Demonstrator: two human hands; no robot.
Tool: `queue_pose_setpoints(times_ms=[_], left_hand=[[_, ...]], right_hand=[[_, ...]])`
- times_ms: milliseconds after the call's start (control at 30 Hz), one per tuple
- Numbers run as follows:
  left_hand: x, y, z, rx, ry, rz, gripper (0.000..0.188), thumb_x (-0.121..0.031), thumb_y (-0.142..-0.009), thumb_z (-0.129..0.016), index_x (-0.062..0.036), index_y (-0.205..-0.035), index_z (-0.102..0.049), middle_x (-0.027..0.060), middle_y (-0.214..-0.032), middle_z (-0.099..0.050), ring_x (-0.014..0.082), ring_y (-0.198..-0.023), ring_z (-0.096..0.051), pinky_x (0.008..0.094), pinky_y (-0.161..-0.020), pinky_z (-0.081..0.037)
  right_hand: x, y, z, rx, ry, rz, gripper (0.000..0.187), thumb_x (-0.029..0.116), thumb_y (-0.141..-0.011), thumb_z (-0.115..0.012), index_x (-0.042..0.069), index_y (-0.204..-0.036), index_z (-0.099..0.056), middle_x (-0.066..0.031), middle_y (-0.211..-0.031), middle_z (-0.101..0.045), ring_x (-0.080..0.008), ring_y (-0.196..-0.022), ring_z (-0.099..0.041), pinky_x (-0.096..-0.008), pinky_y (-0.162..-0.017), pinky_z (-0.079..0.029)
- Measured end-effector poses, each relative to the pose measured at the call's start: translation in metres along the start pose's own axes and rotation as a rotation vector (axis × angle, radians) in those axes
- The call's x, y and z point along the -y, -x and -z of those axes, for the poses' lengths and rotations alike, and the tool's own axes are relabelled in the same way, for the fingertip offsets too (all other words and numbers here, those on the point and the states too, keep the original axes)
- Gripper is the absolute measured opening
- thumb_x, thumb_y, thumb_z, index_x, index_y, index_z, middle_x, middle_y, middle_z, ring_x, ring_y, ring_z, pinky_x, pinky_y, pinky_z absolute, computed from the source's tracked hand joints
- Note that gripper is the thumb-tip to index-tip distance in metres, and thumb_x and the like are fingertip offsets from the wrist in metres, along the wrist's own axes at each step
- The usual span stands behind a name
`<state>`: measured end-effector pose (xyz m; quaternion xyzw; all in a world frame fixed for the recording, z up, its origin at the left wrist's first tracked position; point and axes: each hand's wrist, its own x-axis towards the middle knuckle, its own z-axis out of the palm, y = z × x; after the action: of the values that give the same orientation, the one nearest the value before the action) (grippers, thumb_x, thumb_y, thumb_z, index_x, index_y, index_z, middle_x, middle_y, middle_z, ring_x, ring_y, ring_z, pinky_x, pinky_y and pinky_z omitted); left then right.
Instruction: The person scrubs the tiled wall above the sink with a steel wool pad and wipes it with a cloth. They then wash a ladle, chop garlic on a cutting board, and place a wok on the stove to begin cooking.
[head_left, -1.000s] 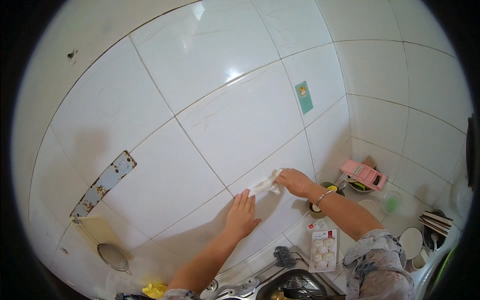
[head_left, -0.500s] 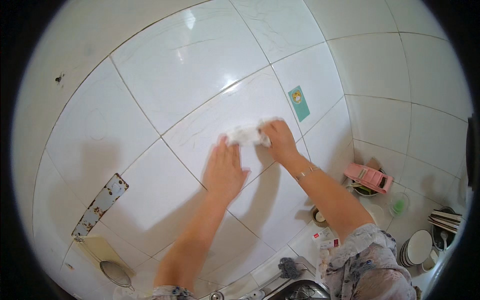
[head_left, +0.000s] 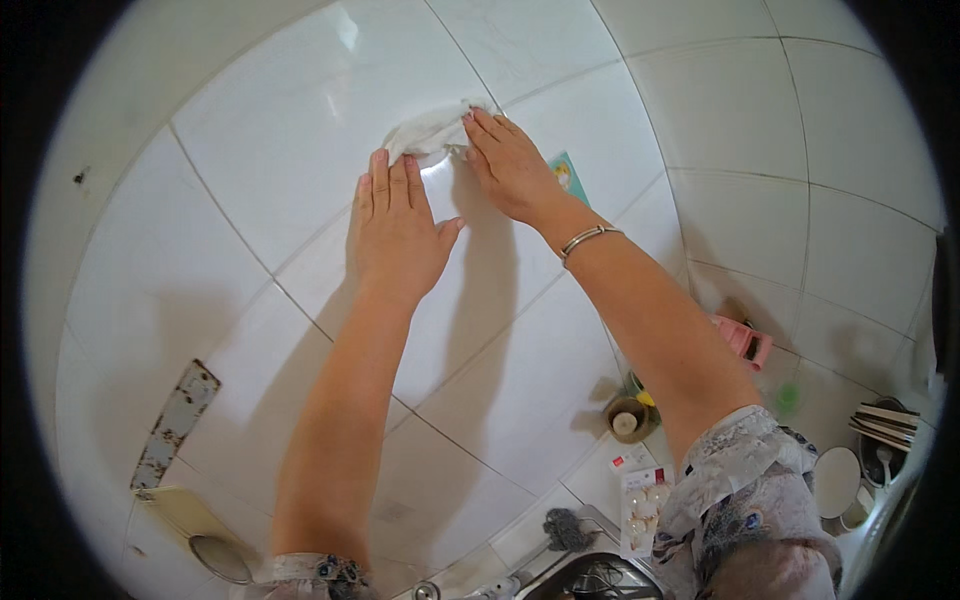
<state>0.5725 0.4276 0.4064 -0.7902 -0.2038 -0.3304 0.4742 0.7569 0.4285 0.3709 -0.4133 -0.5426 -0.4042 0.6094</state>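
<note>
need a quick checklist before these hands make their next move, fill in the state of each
1. Left hand at the cloth: ok, fingertips at the left end of the white cloth.
2. Right hand at the cloth: ok, fingers on its right end.
3. Cloth spread flat: not ok, it looks bunched.
4. Teal sticker fully visible: not ok, the right arm partly covers it.
5. Cloth damp enough: cannot tell.
6. Grey scrubber away from both hands: ok, it lies by the sink.
</note>
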Motion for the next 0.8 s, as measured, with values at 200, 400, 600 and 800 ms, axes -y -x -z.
queue_pose_setpoints(times_ms=[200, 400, 600, 800], left_hand=[[-0.081, 0.07, -0.034, 0.271, 0.186, -0.134, 0.077, -0.043, -0.08, -0.063, 0.0091, -0.133, -0.04, 0.0205, -0.138, -0.04, 0.034, -0.137, -0.023, 0.0438, -0.112, -0.019], [-0.129, 0.179, -0.061, 0.407, 0.191, -0.295, 0.061, -0.027, -0.079, -0.064, 0.0092, -0.126, -0.047, 0.0203, -0.13, -0.046, 0.034, -0.132, -0.031, 0.0431, -0.109, -0.025], [-0.088, 0.154, -0.018, 0.361, 0.394, -0.207, 0.028, -0.003, -0.07, -0.06, -0.001, -0.098, -0.061, 0.0103, -0.09, -0.057, 0.0257, -0.093, -0.053, 0.0377, -0.08, -0.043], [-0.022, 0.135, 0.054, 0.67, 1.243, 0.789, 0.014, -0.011, -0.084, -0.06, -0.0038, -0.097, -0.062, 0.0007, -0.073, -0.055, 0.0101, -0.065, -0.049, 0.0263, -0.058, -0.041]], right_hand=[[-0.02, 0.154, 0.017, 0.038, 0.143, -0.128, 0.04, 0.006, -0.086, -0.053, -0.01, -0.123, -0.047, -0.0254, -0.132, -0.045, -0.0386, -0.121, -0.045, -0.0422, -0.105, -0.036], [0.008, 0.269, 0.055, 0.31, 0.048, -0.335, 0.03, 0.002, -0.079, -0.057, -0.002, -0.109, -0.056, -0.0197, -0.109, -0.056, -0.0339, -0.106, -0.054, -0.0407, -0.095, -0.042], [0.016, 0.217, 0.093, 0.524, -0.103, -0.457, 0.003, 0.003, -0.076, -0.059, 0.004, -0.078, -0.061, -0.0089, -0.081, -0.061, -0.0245, -0.083, -0.058, -0.0355, -0.077, -0.046], [0.04, 0.161, 0.122, 0.679, -1.227, -1.377, 0.007, 0.008, -0.083, -0.059, 0.006, -0.09, -0.06, 0.0, -0.086, -0.061, -0.0097, -0.082, -0.058, -0.0281, -0.07, -0.049]])
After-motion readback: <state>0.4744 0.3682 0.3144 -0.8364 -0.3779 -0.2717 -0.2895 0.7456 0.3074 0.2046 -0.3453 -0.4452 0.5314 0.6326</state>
